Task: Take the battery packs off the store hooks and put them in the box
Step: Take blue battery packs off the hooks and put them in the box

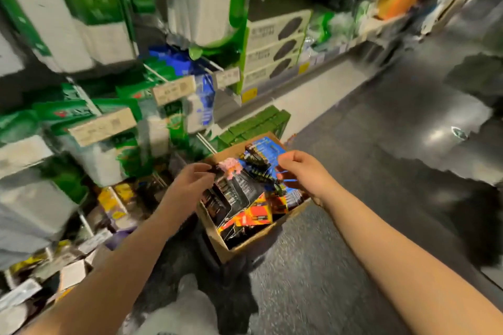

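Both forearms reach forward from the bottom of the head view toward a cardboard box [246,246] standing on the dark floor [367,185] beside the store shelving. Left hand [187,185] hovers over the box's near-left corner, its grip pinched on the top edge of a black battery pack [234,193] that leans among the others; a pink item just beyond its fingertips is too blurred to name. Right hand [299,171] is above the far-right side of the box with fingers curled, seemingly pinching a blue battery pack [268,151], though blur makes the contact uncertain. Inside the box lie many packs already, black, orange and blue ones piled nearly to the rim, so much of the job looks done. To the left, hooks [87,95] with price tags [102,126] carry green-and-white packages, and lower down yellow and dark packs [114,201] seem to hang near the left forearm, which suggests some are left to collect.
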`<move>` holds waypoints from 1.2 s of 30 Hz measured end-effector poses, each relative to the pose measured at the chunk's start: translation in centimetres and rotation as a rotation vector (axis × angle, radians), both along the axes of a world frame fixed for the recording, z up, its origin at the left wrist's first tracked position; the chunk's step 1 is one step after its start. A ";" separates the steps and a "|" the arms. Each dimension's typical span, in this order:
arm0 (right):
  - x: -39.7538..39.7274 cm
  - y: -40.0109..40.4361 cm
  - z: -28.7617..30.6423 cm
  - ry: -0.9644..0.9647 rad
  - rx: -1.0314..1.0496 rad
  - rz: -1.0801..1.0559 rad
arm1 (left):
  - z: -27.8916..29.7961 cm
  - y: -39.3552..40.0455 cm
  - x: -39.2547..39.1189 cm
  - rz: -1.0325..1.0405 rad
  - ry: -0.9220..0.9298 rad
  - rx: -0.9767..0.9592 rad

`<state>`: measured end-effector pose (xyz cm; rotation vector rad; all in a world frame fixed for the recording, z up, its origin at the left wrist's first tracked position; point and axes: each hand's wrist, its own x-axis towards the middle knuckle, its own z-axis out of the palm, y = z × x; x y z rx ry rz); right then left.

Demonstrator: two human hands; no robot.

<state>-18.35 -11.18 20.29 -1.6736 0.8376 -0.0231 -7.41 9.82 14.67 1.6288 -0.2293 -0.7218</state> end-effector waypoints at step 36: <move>10.5 -21.0 -18.0 0.340 0.234 -0.070 | -13.3 -23.8 4.0 0.312 0.526 0.192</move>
